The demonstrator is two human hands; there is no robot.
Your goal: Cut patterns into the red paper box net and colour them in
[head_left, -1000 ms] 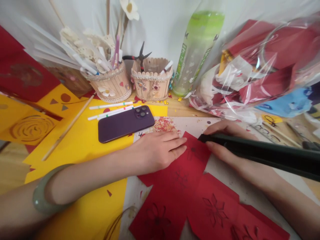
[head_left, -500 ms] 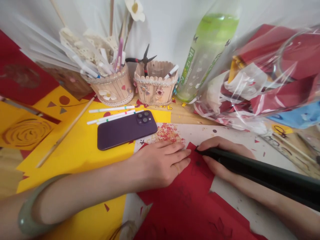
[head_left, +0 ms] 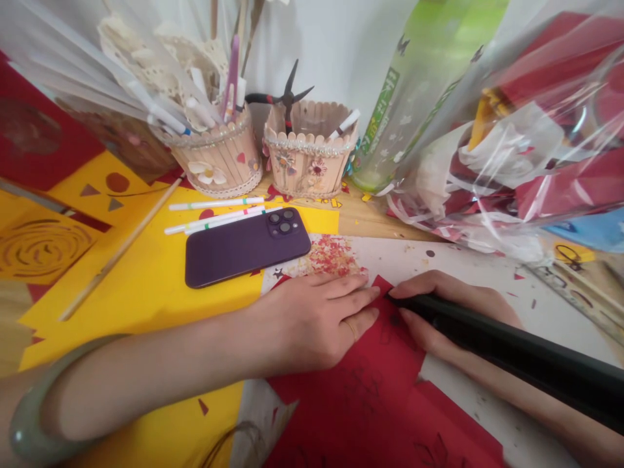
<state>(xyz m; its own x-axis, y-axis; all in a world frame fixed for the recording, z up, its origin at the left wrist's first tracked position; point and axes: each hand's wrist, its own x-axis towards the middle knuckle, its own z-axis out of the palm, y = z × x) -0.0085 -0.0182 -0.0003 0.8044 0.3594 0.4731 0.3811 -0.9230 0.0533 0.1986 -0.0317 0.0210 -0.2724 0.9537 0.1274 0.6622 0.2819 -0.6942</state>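
Note:
My left hand (head_left: 316,318) lies flat on a sheet of red paper (head_left: 370,390), fingers stretched out and pressing it down. Dark drawn outlines show on this paper. Pinched in my right hand (head_left: 439,305) is a long black pen (head_left: 487,338), its tip at the paper's upper edge, just right of my left fingertips. The pen slants back toward the lower right and hides part of my right hand and forearm. Just beyond my left hand, a dark purple phone (head_left: 229,250) rests face down on yellow paper (head_left: 160,312).
Behind the phone lie white marker pens (head_left: 214,203). Two wooden-stick baskets (head_left: 312,159) hold pens and pliers (head_left: 288,97). A green-tinted bottle (head_left: 404,110) stands beside a clear bag of paper scraps (head_left: 526,149). At left lies a thin wooden stick (head_left: 121,250); at right, a ruler (head_left: 570,292).
The view has shifted slightly, so the bottle and bag appear further right. My left hand still presses the red paper, and my right hand keeps the pen tip near its upper edge.

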